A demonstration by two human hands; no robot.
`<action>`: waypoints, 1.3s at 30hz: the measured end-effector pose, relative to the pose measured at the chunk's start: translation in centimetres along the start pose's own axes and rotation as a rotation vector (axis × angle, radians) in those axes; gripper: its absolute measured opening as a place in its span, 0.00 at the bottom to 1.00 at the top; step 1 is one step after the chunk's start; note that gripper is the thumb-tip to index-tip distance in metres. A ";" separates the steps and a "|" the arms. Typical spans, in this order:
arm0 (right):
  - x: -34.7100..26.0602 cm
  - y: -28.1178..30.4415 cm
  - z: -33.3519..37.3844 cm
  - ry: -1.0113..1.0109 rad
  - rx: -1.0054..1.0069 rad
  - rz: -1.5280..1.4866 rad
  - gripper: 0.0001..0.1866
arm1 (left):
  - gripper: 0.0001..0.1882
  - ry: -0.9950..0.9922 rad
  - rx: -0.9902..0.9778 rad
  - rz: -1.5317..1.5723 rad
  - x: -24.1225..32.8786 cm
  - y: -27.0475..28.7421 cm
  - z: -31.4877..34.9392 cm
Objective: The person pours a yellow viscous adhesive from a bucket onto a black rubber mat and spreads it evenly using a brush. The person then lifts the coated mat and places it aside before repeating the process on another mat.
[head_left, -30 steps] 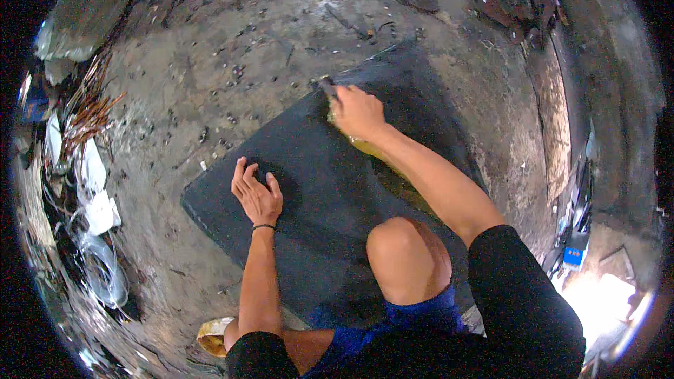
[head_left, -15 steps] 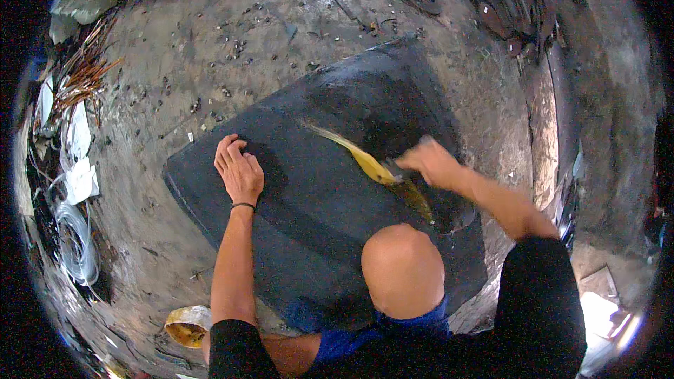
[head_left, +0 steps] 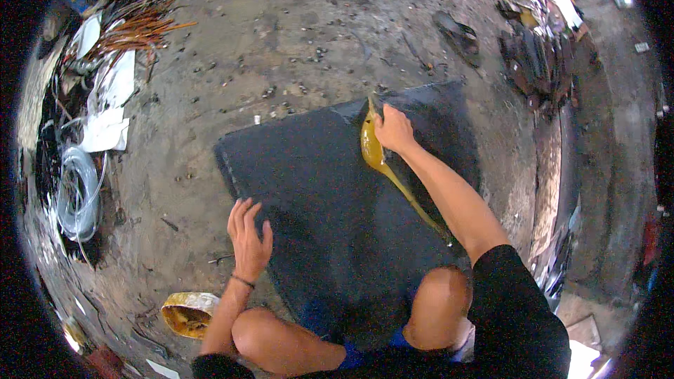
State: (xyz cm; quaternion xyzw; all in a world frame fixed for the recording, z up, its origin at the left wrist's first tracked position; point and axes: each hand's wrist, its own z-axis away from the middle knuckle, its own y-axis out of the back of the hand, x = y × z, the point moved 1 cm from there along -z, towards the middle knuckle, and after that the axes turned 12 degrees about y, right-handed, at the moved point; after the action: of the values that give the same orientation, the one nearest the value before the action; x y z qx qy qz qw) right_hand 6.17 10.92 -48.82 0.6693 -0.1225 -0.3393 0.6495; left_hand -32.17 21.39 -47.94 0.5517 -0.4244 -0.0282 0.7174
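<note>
My right hand is clenched on a small spreader at the far edge of the dark rubbery sheet lying flat on the ground, trailing yellow glue — slick, I'd judge — while my left hand presses open-palmed on the floppy sheet's near-left edge.

Left hand flat, palm down, fingers spread, arm straight from the lower edge. Right hand far forward of the left, fingers curled closed, arm fully extended. Both knees bent, bare.
</note>
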 end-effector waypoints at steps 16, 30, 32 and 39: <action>-23.8 -6.5 -2.8 0.375 -0.262 -0.062 0.15 | 0.41 0.447 0.015 0.137 -1.3 -3.5 10.8; -26.3 -7.4 -5.3 1.524 -0.402 0.283 0.13 | 0.44 0.454 0.064 0.147 -1.3 -4.2 11.1; -21.1 -5.8 -5.3 1.588 -0.589 0.301 0.16 | 0.43 0.489 0.039 0.167 -1.3 -4.3 11.5; 0.6 3.9 3.4 1.321 -0.703 0.308 0.28 | 0.44 0.464 0.035 0.123 -0.9 -4.1 11.3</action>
State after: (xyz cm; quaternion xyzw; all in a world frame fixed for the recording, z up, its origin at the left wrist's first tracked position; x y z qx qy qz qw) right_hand 5.65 7.42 -45.08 0.4625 0.3146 0.2069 0.8027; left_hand -38.17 11.60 -51.41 0.5286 -0.2816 0.1504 0.7865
